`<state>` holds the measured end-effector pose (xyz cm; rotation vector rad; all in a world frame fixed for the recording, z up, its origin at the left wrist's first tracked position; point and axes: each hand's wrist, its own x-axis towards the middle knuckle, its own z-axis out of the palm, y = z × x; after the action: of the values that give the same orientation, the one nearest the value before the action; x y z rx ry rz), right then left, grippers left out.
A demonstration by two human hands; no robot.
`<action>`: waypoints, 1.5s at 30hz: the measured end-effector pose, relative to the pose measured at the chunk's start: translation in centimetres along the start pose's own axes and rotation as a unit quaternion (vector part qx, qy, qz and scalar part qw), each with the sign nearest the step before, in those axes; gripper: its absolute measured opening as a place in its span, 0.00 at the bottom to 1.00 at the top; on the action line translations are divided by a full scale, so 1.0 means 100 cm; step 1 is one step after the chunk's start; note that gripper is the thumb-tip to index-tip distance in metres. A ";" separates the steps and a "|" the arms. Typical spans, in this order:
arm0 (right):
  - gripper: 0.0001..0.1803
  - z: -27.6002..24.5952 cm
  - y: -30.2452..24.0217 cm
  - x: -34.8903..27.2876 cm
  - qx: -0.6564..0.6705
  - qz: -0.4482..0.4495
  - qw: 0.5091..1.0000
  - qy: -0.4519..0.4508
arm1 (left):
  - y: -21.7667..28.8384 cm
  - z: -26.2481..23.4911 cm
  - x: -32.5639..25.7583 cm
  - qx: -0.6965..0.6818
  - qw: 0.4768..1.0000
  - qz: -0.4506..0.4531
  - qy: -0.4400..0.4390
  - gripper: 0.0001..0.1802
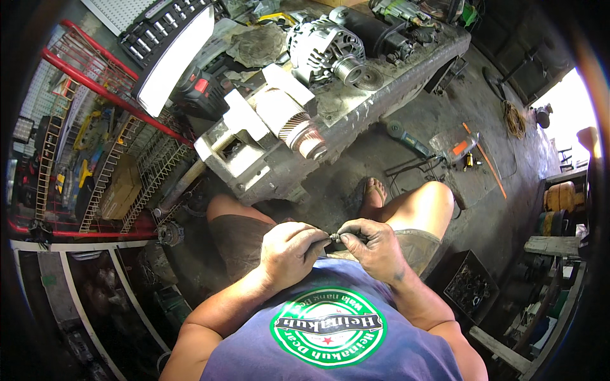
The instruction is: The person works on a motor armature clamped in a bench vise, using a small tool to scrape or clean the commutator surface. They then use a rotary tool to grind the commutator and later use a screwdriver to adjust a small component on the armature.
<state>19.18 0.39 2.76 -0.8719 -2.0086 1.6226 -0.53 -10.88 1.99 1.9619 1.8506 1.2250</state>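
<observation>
My left hand (287,253) and my right hand (375,244) meet over my lap. Both pinch a small dark metal part (338,237) between the fingertips; its exact shape is too small to tell. I sit with bare knees apart. In front of my knees stands a grimy workbench (381,95). A white and copper motor armature (289,120) lies on white supports at the bench's near edge. A silver alternator (324,51) with a pulley sits farther back.
A bright work lamp (175,57) and a red cordless tool (200,89) lie at the bench's left. Red wire racks (108,159) stand on the left. A grinder (406,140), orange tools (467,149) and cables lie on the floor. A black crate of parts (470,289) sits by my right side.
</observation>
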 end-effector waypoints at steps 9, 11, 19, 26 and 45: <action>0.06 -0.007 0.005 -0.001 -0.089 -0.015 0.996 0.011 | -0.003 0.008 -0.002 0.029 0.999 0.014 0.007 0.11; 0.06 -0.007 0.006 0.001 -0.079 0.003 0.997 0.004 | -0.006 0.009 -0.004 -0.012 1.000 -0.011 -0.015 0.11; 0.10 -0.007 0.020 -0.001 0.075 0.080 0.993 -0.046 | -0.011 0.016 -0.020 -0.019 1.000 0.010 -0.016 0.12; 0.08 -0.007 0.025 0.003 0.055 0.065 0.993 -0.085 | -0.018 0.020 -0.032 -0.030 0.999 0.000 -0.037 0.11; 0.09 0.010 0.001 -0.008 0.102 0.128 0.986 -0.036 | -0.024 0.013 -0.029 -0.053 0.998 0.022 -0.032 0.10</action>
<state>19.11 -0.87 2.43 -1.0384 -1.7936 1.9860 -1.13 -12.43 -1.58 1.9704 1.6870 1.2309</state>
